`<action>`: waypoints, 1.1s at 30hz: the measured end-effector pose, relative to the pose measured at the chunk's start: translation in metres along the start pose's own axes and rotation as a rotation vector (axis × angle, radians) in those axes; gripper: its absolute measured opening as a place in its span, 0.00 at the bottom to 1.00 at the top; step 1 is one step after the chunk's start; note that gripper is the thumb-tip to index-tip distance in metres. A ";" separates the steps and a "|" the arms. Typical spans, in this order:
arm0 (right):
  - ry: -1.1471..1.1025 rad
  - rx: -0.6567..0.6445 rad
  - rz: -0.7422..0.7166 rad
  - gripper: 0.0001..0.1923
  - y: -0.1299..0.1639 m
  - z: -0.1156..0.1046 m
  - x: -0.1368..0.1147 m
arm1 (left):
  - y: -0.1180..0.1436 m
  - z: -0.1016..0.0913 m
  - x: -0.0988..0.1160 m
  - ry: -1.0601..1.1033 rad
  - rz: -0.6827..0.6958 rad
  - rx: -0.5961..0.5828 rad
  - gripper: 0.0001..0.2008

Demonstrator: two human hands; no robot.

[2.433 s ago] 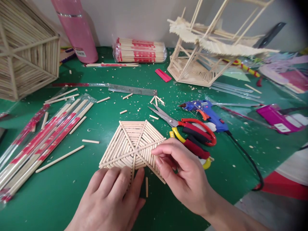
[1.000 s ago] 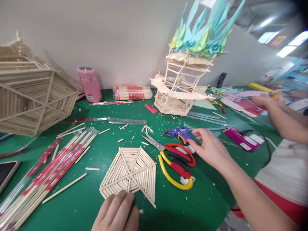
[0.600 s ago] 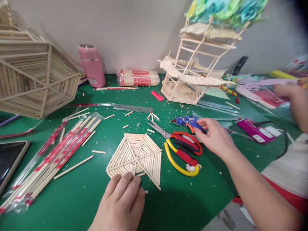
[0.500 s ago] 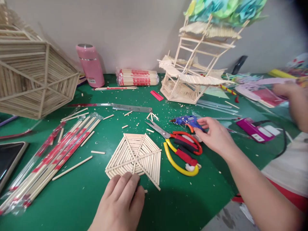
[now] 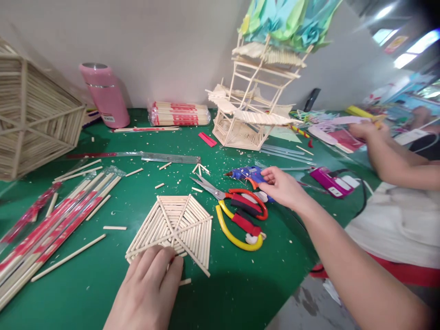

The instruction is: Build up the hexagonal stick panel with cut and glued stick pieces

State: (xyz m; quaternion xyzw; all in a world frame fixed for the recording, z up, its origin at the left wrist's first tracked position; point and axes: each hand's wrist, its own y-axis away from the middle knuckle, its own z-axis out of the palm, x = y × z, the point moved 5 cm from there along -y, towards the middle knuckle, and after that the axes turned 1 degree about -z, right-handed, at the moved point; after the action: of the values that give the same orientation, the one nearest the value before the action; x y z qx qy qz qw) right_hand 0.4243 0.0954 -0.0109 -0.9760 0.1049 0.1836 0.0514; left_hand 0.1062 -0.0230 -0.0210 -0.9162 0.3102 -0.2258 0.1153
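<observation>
A many-sided panel of thin wooden sticks (image 5: 192, 229), with spokes meeting at its middle, lies flat on the green table. My left hand (image 5: 147, 279) is closed over its near left edge with curled fingers; their tips are partly hidden. A short stick (image 5: 185, 282) lies beside that hand. My right hand (image 5: 283, 188) has its thumb and fingers around the rear of a blue hot glue gun (image 5: 245, 174), which lies on its side. Scissors with red and yellow handles (image 5: 245, 224) lie between the panel and my right hand, blades partly spread.
At the left are wrapped sticks (image 5: 65, 220) and a large stick structure (image 5: 44, 114). A pink flask (image 5: 105, 96), a stick bundle (image 5: 180, 113) and a stick tower (image 5: 250, 105) stand along the wall. A purple device (image 5: 332, 182) lies near another person's arm (image 5: 395, 151).
The view has turned right, so everything appears further left and more of the other person shows. My left hand stays at the panel and my right hand at the glue gun.
</observation>
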 end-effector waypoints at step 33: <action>-0.875 -0.590 -0.115 0.08 0.099 0.007 -0.082 | 0.004 0.004 -0.002 0.171 -0.116 -0.014 0.08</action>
State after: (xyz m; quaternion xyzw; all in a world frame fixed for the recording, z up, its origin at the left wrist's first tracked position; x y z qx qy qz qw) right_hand 0.3249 0.0148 0.0071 -0.7855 -0.0363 0.5921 -0.1764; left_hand 0.1047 -0.0241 -0.0271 -0.9107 0.2671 -0.3075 0.0689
